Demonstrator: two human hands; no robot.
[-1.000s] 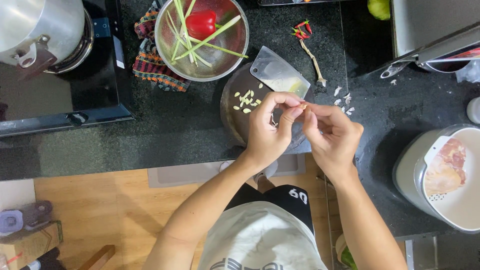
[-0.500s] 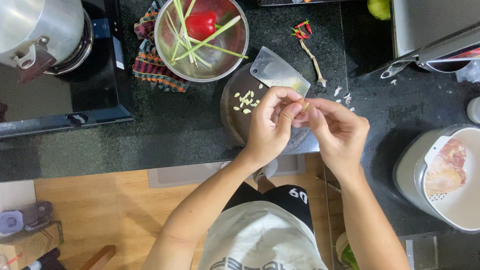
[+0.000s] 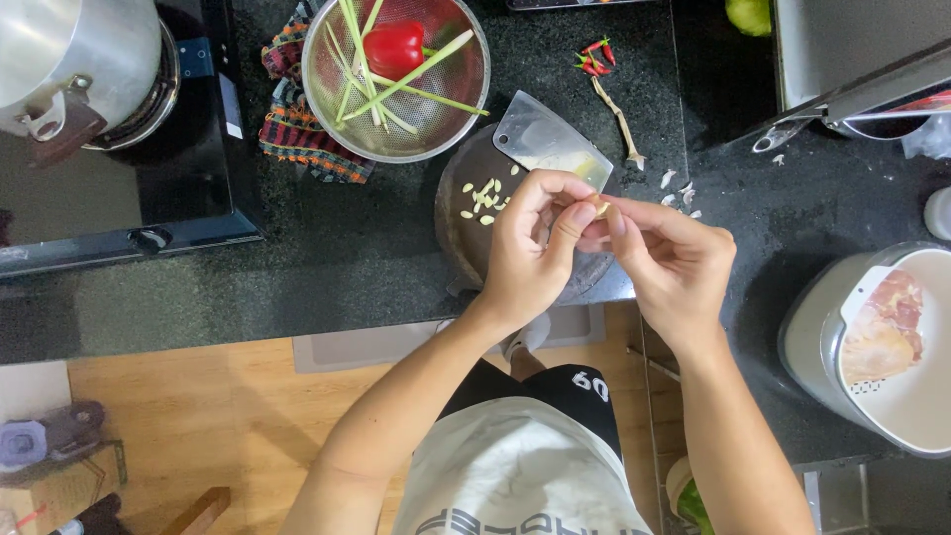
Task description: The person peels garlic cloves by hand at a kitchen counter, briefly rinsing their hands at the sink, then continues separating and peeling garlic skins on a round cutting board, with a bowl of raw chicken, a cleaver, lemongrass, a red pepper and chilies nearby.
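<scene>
While pinching a garlic clove (image 3: 598, 207), both hands (image 3: 604, 248) fingertip-to-fingertip.

Near the steel pot (image 3: 74, 59), a small white rectangular label (image 3: 231, 104) sits on the black stove (image 3: 119, 213); no packages or screens.

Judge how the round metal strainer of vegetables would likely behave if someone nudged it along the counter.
The strainer would probably rock or tip easily, since it sits partly on a bunched checked cloth rather than flat. It is likely light, holding only a red pepper and thin green stalks. Those stalks poke over the rim and could slide out.
</scene>
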